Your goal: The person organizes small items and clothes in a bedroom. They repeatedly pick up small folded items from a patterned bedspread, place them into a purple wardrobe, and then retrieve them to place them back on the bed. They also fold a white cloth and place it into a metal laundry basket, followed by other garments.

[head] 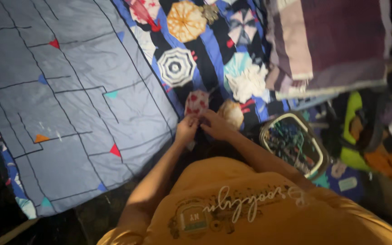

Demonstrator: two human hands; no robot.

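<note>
Gripped at the cloth's six o'clock edge: umbrella-print fabric point(197, 102), pinched in closed left-hand fingers point(186, 129) and right-hand fingers point(214, 124); steady straightening probably needed next.

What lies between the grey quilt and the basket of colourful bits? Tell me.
In the head view, both hands, left hand and right hand, pinching a red-and-white fabric piece, lie between grey quilt and basket.

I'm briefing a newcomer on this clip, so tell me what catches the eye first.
The dark blue cloth printed with bright umbrellas at top centre grabs attention first. Just below it, the left hand and right hand meet on a small red-and-white patterned fabric piece. The big grey quilt with black lines and small coloured triangles fills the left side.
</note>
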